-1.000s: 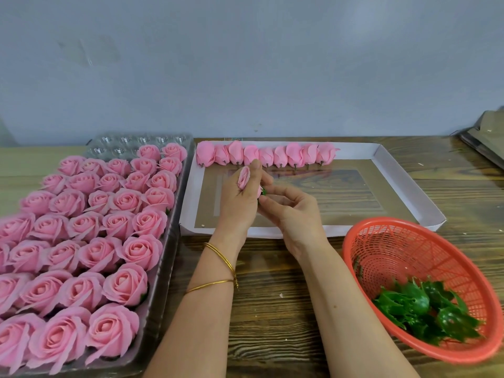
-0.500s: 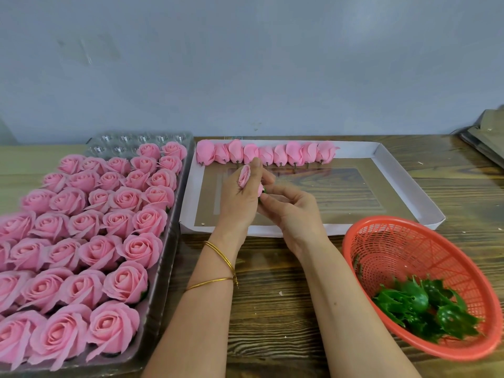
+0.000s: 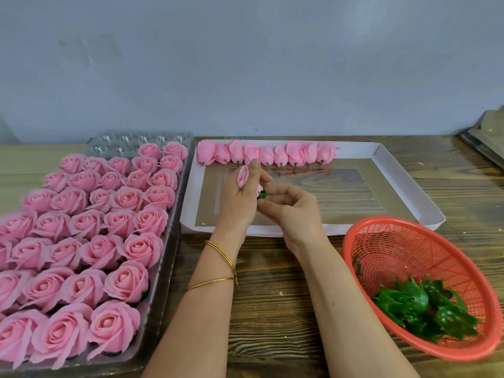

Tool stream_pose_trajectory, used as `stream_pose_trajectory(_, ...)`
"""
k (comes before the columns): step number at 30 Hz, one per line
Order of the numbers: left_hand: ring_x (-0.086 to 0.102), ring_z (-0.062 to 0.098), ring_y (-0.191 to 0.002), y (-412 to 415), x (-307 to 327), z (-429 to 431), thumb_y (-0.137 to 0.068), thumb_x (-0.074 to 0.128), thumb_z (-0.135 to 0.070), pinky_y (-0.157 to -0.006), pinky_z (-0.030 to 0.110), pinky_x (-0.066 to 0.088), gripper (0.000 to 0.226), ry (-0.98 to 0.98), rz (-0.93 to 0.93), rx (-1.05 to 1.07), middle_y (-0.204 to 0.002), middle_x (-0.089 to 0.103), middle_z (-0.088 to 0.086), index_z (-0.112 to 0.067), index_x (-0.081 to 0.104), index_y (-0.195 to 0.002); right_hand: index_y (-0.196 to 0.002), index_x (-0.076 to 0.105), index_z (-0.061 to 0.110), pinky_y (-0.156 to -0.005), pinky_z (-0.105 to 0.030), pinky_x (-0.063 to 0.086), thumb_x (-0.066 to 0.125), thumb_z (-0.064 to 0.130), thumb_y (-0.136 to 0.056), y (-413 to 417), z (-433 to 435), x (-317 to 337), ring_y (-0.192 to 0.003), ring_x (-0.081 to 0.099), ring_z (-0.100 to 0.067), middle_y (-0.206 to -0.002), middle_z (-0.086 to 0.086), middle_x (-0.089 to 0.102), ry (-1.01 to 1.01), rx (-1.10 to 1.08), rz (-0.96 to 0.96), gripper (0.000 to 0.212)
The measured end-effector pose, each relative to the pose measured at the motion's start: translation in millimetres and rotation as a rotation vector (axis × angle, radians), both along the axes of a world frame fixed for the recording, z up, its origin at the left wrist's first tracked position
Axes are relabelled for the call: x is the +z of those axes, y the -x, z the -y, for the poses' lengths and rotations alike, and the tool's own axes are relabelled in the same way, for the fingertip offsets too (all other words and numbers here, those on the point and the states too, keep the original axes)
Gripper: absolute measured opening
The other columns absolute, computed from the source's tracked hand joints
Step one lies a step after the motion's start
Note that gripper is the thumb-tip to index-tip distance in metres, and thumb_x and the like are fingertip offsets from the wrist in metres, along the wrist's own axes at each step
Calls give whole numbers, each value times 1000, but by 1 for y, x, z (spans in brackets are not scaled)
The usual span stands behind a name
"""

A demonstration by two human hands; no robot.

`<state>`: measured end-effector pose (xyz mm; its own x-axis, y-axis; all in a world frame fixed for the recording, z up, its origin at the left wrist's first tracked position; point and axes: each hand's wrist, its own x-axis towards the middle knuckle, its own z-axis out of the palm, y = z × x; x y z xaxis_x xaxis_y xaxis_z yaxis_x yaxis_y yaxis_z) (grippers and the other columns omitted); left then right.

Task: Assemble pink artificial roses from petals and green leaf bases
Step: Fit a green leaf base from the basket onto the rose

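Hands barely shifted; green leaf base (image 3: 262,194) now shows more between them; left hand (image 3: 236,205) fingers pinch pink bud (image 3: 242,176) upright above white tray (image 3: 409,197); right hand (image 3: 297,216) fingers pinch leaf base at bud's foot; blister tray (image 3: 169,241) nearly full of finished roses (image 3: 81,236); row of buds (image 3: 267,155) and spare bases (image 3: 425,309) in red basket (image 3: 354,241) left; judged well along.

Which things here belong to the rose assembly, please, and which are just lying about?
Job: left hand, right hand, pink bud, green leaf base, row of buds, white tray, red basket, spare leaf bases, finished roses.
Lying about: dark stack at far right.
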<state>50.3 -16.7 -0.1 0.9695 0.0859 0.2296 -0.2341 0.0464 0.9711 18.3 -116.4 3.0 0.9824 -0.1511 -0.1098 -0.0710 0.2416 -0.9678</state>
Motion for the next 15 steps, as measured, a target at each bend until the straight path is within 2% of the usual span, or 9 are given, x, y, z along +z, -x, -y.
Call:
stream_pose_trajectory(3, 60, -8, -73, 0, -1, 1, -86, 43, -64, -59, 2, 41, 46, 0, -15, -16, -70, 66, -14, -26, 65, -71, -102, 63, -6, -85, -36, 59, 74, -15, -73, -1, 0, -2, -83, 70, -26, -85, -16, 71, 51, -9, 4, 33)
stream_pose_trajectory(6, 60, -4, -72, -2, -4, 1, -95, 45, -53, -61, 5, 44, 44, -22, -6, -25, -70, 66, -10, -23, 66, -71, -105, 63, -8, -86, -38, 59, 74, -13, -73, -1, -1, -3, -83, 71, -25, -87, -17, 71, 63, -17, 10, 34)
stream_pose_trajectory(11, 59, -5, -70, -2, -4, 0, -92, 44, -59, -59, 5, 43, 51, -26, -26, -22, -69, 64, -10, -16, 67, -76, -101, 67, 2, -90, -42, 57, 75, -11, -74, -1, -2, -3, -87, 71, -25, -91, -18, 72, 108, 0, 29, 31)
stream_pose_trajectory(15, 58, -6, -69, -1, -4, 1, -95, 43, -55, -58, 4, 42, 53, -54, -19, -10, -69, 64, -10, -12, 68, -79, -100, 69, 4, -91, -41, 57, 72, -11, -76, -2, -1, -3, -89, 71, -26, -85, -15, 71, 89, -3, 17, 29)
